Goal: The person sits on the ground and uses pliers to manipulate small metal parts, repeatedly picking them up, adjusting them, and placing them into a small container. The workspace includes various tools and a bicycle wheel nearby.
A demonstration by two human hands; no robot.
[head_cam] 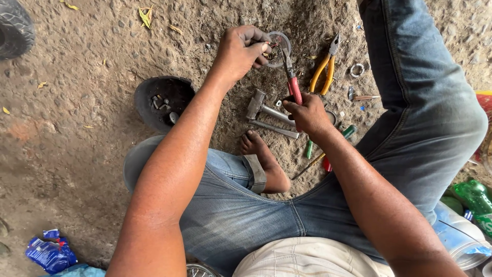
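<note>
My left hand (pixel 241 48) is stretched forward and pinches a small round transparent part (pixel 279 43) with dark pieces inside it. My right hand (pixel 307 113) grips the red handles of a pair of pliers (pixel 291 77), whose jaws point up to the round part and touch it. Both hands work above the dirt ground, over my crossed legs in blue jeans (pixel 246 205) and my bare foot (pixel 261 154).
A hammer (pixel 264 107) lies on the ground by my right hand. Yellow-handled pliers (pixel 324 69), a metal ring (pixel 356 69), a green-handled screwdriver (pixel 330 141) and small bits lie around. A black bowl (pixel 169 92) holds bolts. A tyre (pixel 15 28) is far left, green bottles (pixel 474 197) right.
</note>
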